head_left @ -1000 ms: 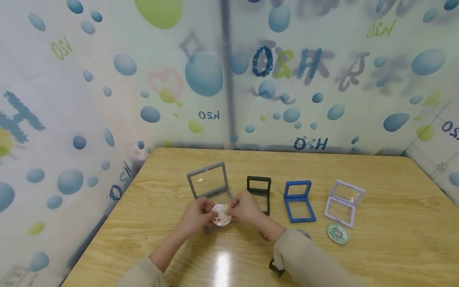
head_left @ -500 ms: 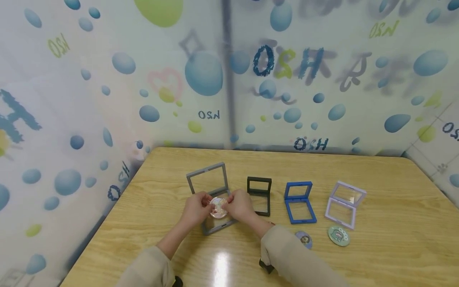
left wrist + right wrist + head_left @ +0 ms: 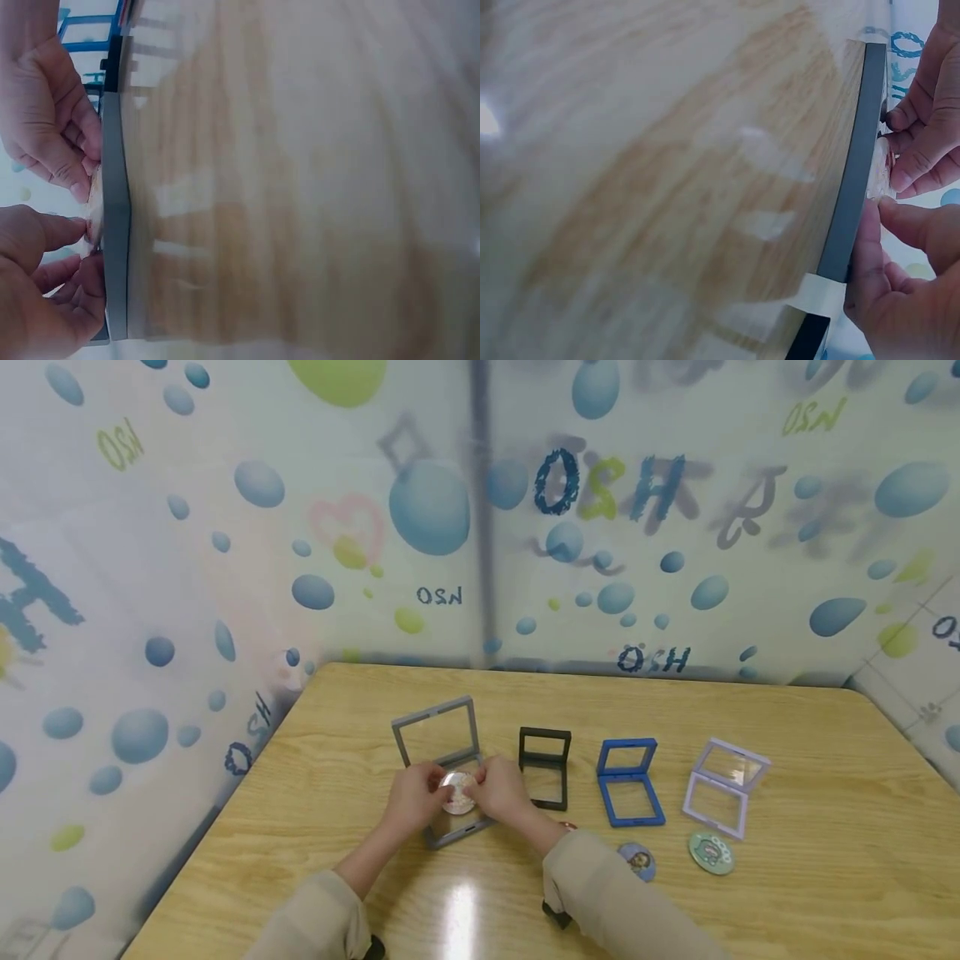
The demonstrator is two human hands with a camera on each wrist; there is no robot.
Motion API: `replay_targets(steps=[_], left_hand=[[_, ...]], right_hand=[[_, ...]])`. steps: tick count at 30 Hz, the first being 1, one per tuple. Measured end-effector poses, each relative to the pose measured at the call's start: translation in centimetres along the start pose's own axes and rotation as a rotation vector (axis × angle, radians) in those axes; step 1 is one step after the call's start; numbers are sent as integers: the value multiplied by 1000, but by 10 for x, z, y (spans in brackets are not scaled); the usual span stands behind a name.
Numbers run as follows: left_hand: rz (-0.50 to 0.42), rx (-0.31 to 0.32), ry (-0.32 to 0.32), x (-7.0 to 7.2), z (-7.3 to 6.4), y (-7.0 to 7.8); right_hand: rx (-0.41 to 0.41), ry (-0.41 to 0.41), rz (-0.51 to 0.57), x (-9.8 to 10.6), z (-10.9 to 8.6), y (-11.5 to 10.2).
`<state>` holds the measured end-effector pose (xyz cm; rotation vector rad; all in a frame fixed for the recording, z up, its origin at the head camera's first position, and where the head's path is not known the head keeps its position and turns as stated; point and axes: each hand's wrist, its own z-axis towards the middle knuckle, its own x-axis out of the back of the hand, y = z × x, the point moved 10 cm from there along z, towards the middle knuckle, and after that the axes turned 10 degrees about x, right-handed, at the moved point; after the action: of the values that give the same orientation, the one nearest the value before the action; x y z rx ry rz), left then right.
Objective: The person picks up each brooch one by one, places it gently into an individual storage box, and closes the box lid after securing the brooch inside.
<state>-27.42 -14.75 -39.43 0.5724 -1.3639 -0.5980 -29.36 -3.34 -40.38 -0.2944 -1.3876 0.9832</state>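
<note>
shiny disc, pinched by left hand and right hand over the lower half of grey frame, seems mid-placement; next calls for centring it

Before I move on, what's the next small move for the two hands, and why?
I'd probably ease the round badge down onto the lower half of the gray frame: the left hand and right hand pinch it from opposite sides over that half, and the frame stands open. Whether badge and frame touch is unclear.
</note>
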Motion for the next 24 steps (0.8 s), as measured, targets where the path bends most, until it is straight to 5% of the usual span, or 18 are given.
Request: replay_targets(steps=[14,24], left_hand=[[192,-76,43,-2,-1,8],[235,-46,2,-6,-1,7]], right_hand=[[-15,-30,-44,-3,0,0],[-14,-30,-29,-2,1,1]])
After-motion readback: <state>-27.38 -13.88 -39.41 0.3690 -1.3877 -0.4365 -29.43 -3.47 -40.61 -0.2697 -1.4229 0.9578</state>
